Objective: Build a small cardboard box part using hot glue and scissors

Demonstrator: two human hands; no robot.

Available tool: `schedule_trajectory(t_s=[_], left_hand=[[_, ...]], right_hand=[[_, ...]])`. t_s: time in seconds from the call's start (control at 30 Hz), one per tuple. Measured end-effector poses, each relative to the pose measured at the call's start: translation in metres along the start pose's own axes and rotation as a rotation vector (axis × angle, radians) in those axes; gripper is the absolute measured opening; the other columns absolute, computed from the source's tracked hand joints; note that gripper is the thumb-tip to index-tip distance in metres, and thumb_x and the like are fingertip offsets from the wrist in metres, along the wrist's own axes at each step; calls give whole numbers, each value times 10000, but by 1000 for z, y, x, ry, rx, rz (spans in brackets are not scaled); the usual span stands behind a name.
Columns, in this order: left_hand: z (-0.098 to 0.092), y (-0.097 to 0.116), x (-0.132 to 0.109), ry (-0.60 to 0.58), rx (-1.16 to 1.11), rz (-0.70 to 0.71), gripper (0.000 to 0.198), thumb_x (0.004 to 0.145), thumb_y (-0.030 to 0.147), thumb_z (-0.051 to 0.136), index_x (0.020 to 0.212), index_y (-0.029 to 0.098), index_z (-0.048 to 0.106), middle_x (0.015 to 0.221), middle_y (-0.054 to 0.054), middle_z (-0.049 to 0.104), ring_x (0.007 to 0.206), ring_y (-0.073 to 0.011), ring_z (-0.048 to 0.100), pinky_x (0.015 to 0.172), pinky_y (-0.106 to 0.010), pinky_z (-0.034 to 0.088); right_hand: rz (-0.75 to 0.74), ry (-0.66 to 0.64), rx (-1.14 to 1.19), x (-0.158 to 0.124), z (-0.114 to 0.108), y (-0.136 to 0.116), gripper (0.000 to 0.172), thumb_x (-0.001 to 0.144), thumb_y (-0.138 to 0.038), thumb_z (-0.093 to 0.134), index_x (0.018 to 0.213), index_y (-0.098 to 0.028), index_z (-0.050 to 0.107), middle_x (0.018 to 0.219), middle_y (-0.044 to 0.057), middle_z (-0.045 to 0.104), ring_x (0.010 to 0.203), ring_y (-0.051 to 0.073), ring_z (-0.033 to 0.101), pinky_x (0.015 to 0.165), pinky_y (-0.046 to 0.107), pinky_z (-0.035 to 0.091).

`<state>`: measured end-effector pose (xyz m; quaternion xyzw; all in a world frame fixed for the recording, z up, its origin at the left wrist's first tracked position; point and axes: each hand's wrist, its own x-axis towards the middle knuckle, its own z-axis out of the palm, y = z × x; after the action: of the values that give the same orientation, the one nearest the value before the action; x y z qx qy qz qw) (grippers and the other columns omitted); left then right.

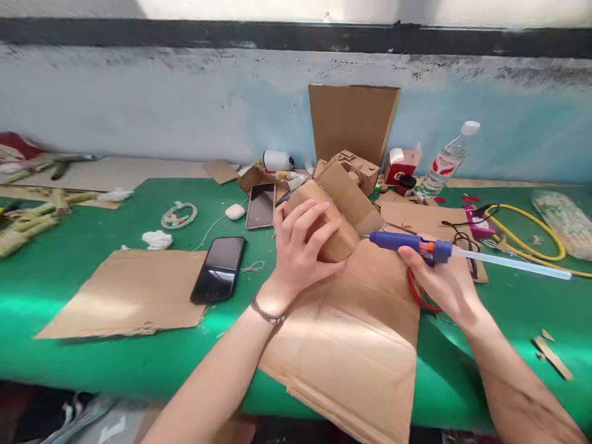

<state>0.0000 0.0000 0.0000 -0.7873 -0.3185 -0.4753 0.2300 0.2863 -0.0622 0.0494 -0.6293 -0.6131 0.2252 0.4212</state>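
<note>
My left hand (298,246) is wrapped round a small cardboard piece (345,213), holding it above a large cardboard sheet (356,333) that hangs over the table's front edge. My right hand (439,280) grips a blue hot glue gun (411,245) with an orange trigger. Its nozzle points left at the cardboard piece, just short of it. A clear glue stick (513,262) sticks out of the gun's back to the right. A red cord loops below my right hand.
On the green table (139,364) lie a flat cardboard sheet (124,293), two phones (219,268) (261,205), a water bottle (446,160), a red box (401,163), yellow cable (531,240) and cardboard scraps. An upright cardboard panel (351,120) leans on the wall.
</note>
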Motion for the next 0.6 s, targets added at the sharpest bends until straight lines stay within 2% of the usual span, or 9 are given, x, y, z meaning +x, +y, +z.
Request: schedule_trajectory(t_s=[0.27, 0.6], left_hand=[[0, 1, -1, -126, -8, -220, 632, 815, 489, 927, 1380, 345, 683, 1574, -129, 692, 1561, -441, 591, 1375, -670, 313], [1, 2, -1, -47, -31, -221, 670, 833, 454, 924, 1429, 322, 647, 1586, -152, 662, 1549, -444, 582, 1324, -656, 397]], right_hand=[[-14, -4, -34, -2, -1, -4, 814, 820, -1067, 602, 670, -270, 537, 556, -21, 514, 561, 178, 422, 552, 321, 310], [-109, -7, -47, -2, 1, 1, 752, 910, -1006, 608, 694, -290, 531, 569, -5, 554, 548, 201, 482, 521, 340, 374]])
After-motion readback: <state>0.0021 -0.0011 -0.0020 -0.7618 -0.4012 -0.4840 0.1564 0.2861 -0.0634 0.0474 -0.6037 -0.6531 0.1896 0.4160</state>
